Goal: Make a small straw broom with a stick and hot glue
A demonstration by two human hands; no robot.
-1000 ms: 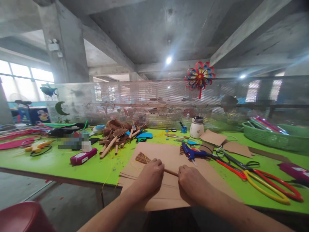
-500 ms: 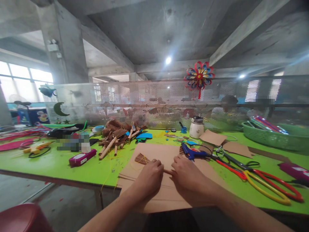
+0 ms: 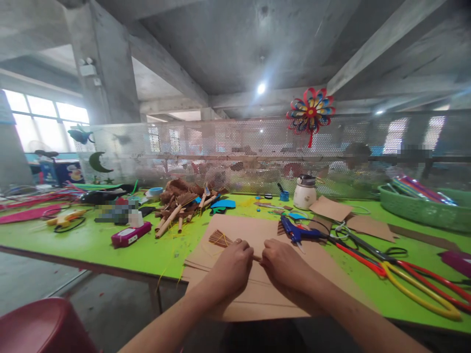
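Observation:
My left hand (image 3: 232, 269) is closed around the stick of a small brown paper broom (image 3: 220, 239), whose fringed head pokes out to the left with thin yellow string on it. My right hand (image 3: 285, 267) is closed too, pinching the same stick just right of my left hand, knuckles almost touching. Both hands rest over a stack of brown cardboard sheets (image 3: 257, 299) at the near edge of the green table (image 3: 91, 242).
A blue glue gun (image 3: 294, 230) lies just beyond my right hand. Red and yellow long scissors (image 3: 415, 279) lie to the right, a green basket (image 3: 423, 208) at far right. A pile of finished paper brooms (image 3: 178, 206), a white jar (image 3: 304, 193), a pink box (image 3: 130, 234), a maroon stool (image 3: 40, 328).
My right hand slid left along the stick until it met my left hand. The view shifted slightly; the broom stays in place.

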